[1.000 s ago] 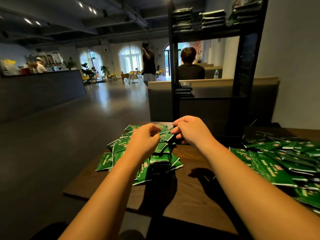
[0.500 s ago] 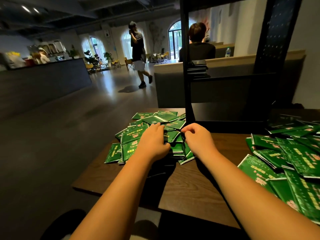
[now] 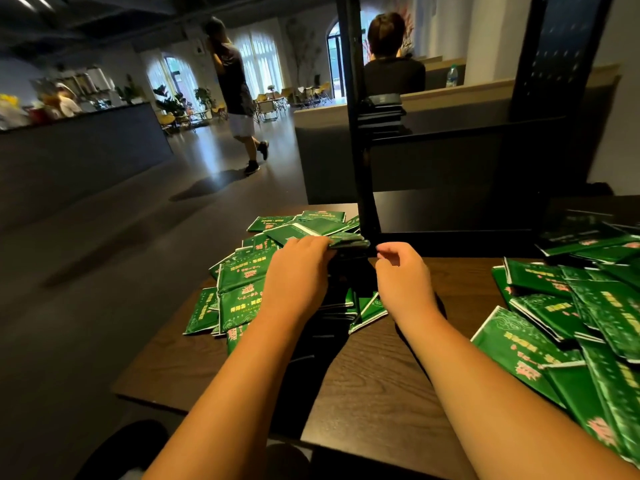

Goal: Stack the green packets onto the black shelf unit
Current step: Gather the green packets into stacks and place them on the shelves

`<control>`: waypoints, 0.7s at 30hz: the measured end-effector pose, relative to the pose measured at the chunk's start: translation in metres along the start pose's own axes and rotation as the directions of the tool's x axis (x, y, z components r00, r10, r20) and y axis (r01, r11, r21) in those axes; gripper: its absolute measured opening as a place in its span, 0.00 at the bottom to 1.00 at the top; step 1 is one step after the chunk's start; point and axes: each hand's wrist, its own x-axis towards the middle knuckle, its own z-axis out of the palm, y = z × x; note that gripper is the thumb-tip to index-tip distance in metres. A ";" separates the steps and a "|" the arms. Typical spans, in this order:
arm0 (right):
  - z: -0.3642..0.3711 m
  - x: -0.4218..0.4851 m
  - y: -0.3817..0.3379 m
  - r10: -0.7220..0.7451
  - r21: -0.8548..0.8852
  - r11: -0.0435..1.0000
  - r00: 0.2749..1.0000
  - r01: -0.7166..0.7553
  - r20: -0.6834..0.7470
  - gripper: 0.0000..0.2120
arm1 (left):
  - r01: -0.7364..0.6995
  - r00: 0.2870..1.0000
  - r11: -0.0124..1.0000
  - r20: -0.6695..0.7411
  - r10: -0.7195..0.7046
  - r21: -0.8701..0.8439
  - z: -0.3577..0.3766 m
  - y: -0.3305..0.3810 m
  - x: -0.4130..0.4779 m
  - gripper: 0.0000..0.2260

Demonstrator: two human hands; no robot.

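A loose pile of green packets point(image 3: 242, 282) lies on the left part of the dark wooden table point(image 3: 374, 382). My left hand point(image 3: 298, 271) grips a small stack of packets point(image 3: 349, 242) by its left end, just above the pile. My right hand point(image 3: 401, 271) hovers a little right of that stack with thumb and fingers loosely curled, holding nothing. The black shelf unit point(image 3: 360, 133) stands right behind the hands. Its middle shelf bears a short stack of packets point(image 3: 382, 109). A second heap of green packets point(image 3: 571, 323) covers the table's right side.
A person point(image 3: 239, 91) walks across the floor beyond the table, and another person point(image 3: 391, 64) sits behind a low partition point(image 3: 467, 95) with a water bottle point(image 3: 451, 76). A dark counter point(image 3: 79, 150) runs along the left. The table's near-left edge point(image 3: 207, 400) drops to the floor.
My view has tilted down toward the table. My left hand now holds a small stack above the pile and my right hand has come off it. The walking person moved right.
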 end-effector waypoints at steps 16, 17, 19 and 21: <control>-0.017 -0.016 -0.019 -0.077 0.424 0.903 0.997 0.068 0.004 0.09 | 0.350 0.916 0.265 0.268 -0.299 -0.899 -0.016 0.056 -0.016 0.10; -0.018 -0.017 -0.018 -0.070 0.414 0.907 0.997 0.071 -0.019 0.08 | 0.346 0.919 0.258 0.269 -0.289 -0.902 -0.014 0.057 -0.017 0.13; -0.020 -0.017 -0.017 -0.050 0.393 0.916 0.995 0.081 -0.090 0.06 | 0.342 0.907 0.248 0.250 -0.338 -0.907 -0.010 0.056 -0.017 0.16; -0.023 -0.016 -0.016 -0.038 0.366 0.925 0.982 0.105 -0.185 0.05 | 0.347 0.870 0.261 0.206 -0.448 -0.901 -0.005 0.054 -0.016 0.14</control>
